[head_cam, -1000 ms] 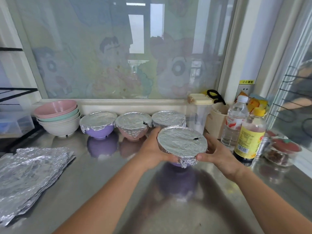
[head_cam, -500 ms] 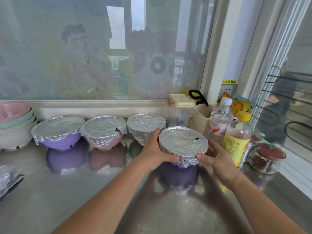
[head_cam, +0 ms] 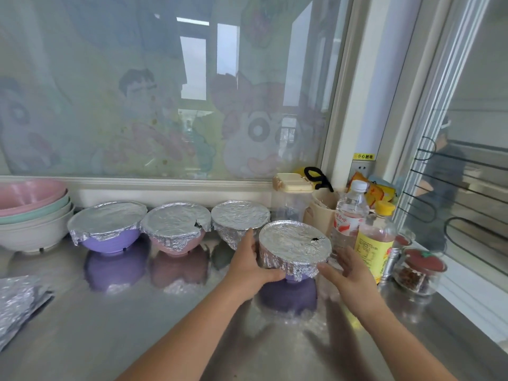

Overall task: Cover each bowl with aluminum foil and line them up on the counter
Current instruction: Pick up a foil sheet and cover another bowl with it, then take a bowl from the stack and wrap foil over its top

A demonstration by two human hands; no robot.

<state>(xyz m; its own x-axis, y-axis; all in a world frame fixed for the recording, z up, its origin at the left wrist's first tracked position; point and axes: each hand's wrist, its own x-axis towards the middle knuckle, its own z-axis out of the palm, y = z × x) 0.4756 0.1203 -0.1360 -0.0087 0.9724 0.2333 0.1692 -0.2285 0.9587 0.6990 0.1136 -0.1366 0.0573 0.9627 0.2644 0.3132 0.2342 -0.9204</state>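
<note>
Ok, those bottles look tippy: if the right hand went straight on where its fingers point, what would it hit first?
Probably the clear water bottle, standing just beyond the right hand; depth is hard to judge here.

The stack of pastel plastic bowls point(head_cam: 33, 215) and the pile of crumpled silver foil sheets point(head_cam: 19, 303) are cut by the left edge, and most fingers of the left hand point(head_cam: 247, 268) are hidden behind the foil-covered purple bowl point(head_cam: 295, 247).

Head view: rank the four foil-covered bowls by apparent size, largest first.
1. Left purple bowl and front bowl: they look alike, and the front one is nearer the camera, so I am not ranking them.
2. Pink bowl.
3. Fully wrapped bowl, partly hidden behind the left hand.
</note>
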